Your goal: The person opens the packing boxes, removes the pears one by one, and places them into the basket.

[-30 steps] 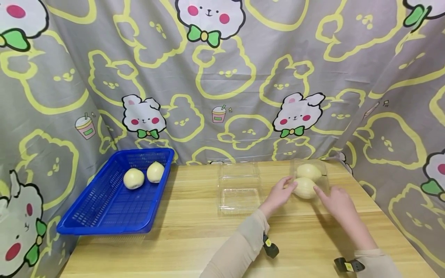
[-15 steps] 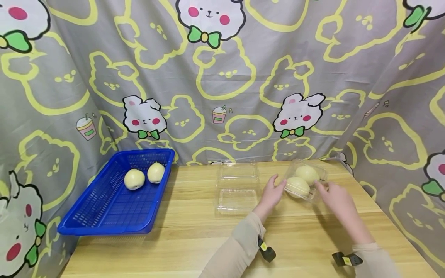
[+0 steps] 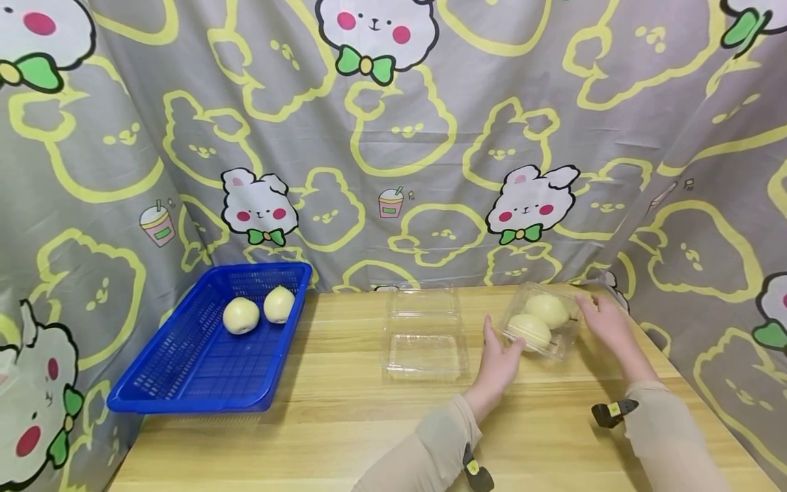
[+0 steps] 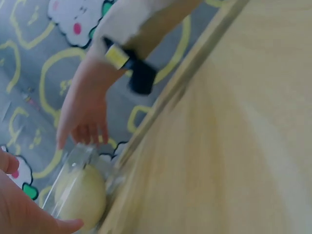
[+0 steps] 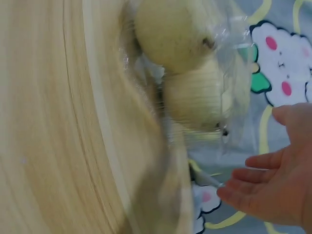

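Two pale yellow pears (image 3: 547, 311) (image 5: 170, 34) lie inside a clear plastic box (image 3: 562, 345), turned at an angle on the right of the table. My left hand (image 3: 496, 362) touches the near left corner of the box with its thumb, its fingers extended; in the left wrist view the thumb of that hand (image 4: 24, 209) lies over the box by a pear (image 4: 85, 197). My right hand (image 3: 609, 328) is beside the far right edge of the box; in the right wrist view the same hand (image 5: 278, 175) has its fingers spread, apart from the box.
A second clear box (image 3: 424, 355) stands with its lid raised or folded back at the table's middle. On the left, a blue basket (image 3: 221, 383) holds two more pears (image 3: 240, 316). A patterned curtain (image 3: 424, 239) hangs behind the wooden table (image 3: 344, 424).
The box with the pears has turned from straight to slanted, its lid now over them. My right hand has let go and moved back toward the curtain; my left hand has shifted slightly.
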The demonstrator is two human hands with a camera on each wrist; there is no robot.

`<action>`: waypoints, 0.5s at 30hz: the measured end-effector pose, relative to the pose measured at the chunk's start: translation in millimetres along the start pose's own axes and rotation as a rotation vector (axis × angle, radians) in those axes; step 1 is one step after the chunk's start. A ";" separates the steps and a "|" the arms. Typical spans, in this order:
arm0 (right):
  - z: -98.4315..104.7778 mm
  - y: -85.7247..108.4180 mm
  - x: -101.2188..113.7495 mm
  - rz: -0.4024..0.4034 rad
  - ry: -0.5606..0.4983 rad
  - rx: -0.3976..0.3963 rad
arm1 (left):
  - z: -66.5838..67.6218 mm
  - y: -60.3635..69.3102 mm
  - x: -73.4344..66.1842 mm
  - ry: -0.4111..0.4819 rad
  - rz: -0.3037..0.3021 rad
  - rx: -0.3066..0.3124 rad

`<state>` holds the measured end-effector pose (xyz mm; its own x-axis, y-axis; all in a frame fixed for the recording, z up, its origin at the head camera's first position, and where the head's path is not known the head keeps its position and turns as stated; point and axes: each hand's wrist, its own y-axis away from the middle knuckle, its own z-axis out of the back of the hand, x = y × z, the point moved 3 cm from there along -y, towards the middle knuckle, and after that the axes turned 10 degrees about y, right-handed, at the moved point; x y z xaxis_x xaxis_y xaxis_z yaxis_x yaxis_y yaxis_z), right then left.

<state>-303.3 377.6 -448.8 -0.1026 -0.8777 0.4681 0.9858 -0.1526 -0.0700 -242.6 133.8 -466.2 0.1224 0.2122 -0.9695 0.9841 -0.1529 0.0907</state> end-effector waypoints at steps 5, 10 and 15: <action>-7.0 -9.9 -0.9 0.024 -0.086 0.069 | -8.3 8.6 5.5 -0.020 0.011 0.008; -14.3 -12.8 -2.5 0.031 -0.121 0.089 | -11.7 9.7 7.5 -0.025 0.000 0.013; -17.5 -7.9 -1.6 0.063 -0.119 0.073 | -7.7 1.6 8.5 -0.023 -0.027 -0.015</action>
<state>-313.3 372.3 -464.5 -0.0280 -0.8238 0.5661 0.9973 -0.0617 -0.0406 -239.0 142.8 -472.5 0.0928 0.1938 -0.9766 0.9888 -0.1328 0.0676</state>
